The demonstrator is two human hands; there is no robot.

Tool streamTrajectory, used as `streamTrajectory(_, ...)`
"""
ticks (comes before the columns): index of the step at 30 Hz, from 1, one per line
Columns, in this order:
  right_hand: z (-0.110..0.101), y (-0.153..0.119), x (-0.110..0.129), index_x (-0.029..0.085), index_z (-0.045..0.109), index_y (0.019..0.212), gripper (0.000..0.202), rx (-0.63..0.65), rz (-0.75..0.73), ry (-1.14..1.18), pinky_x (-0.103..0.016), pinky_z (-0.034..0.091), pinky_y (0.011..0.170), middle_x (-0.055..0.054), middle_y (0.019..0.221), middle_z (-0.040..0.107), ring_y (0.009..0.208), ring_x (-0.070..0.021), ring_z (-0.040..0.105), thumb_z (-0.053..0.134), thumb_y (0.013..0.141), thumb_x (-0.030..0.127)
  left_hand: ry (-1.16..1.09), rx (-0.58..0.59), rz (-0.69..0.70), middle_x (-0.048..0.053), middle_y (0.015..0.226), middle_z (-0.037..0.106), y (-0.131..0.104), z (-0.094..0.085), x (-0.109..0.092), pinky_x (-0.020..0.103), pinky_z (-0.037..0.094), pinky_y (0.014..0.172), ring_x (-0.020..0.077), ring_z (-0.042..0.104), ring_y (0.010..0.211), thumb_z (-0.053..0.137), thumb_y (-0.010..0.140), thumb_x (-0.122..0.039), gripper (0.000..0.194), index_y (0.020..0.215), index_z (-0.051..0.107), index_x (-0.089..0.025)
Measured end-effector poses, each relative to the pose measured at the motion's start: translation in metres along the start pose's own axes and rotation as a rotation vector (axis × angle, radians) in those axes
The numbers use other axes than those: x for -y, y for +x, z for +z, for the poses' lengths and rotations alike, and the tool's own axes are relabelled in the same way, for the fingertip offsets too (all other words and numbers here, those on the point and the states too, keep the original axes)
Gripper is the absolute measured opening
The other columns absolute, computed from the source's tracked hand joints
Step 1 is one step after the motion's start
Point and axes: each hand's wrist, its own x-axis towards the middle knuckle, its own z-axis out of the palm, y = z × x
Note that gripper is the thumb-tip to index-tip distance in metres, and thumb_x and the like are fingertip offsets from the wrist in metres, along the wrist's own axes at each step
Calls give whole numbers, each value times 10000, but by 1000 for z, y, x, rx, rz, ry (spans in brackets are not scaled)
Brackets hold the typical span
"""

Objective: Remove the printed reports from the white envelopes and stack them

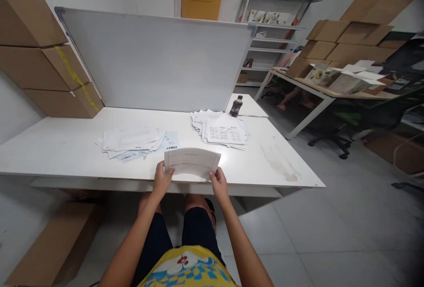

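Both my hands hold one white printed sheet [192, 162] above the front edge of the white table [255, 163]. My left hand [162, 179] is closed on its left edge, thumb on the near side. My right hand [218, 182] pinches the lower right corner. The sheet bows slightly between them, and its print is too small to read. Beyond it to the left lies a loose pile of papers [130, 139], with bluish sheets at its bottom and right. Another, thicker pile of printed papers [223, 130] lies to the right, its edges uneven.
A dark bottle [236, 106] stands behind the right pile. A whiteboard [159, 62] rises along the table's back. Cardboard boxes [49, 66] are stacked at the left. Farther right are a second table with boxes [357, 35], metal shelves [276, 26] and a person's bare legs [289, 97].
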Motion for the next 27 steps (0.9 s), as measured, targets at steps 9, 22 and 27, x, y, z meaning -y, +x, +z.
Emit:
streamTrajectory(9, -25, -35, 15, 195, 633, 959, 319, 102, 142, -59, -323, 485, 740, -56, 884, 693, 845, -235, 608, 568, 781, 452, -226, 116, -162, 71, 909, 658, -36, -19, -6, 362, 498, 814, 236, 616, 889, 504, 836, -496, 341, 931, 591, -181)
streamTrajectory(22, -51, -66, 6, 158, 688, 954, 374, -50, 426, 38, -354, 518, 752, -102, 969, 733, 891, -283, 664, 642, 628, 336, 195, 280, 151, 71, 1042, 659, -3, -20, -18, 383, 473, 911, 219, 603, 997, 443, 888, -332, 276, 1066, 623, -223)
streamTrajectory(27, -53, -64, 3, 173, 687, 957, 350, -74, 373, 13, -360, 521, 742, -87, 938, 734, 854, -271, 667, 607, 653, 327, 366, 419, 501, 88, 977, 647, 33, 4, -28, 398, 484, 832, 244, 585, 944, 489, 882, -258, 214, 995, 670, -232)
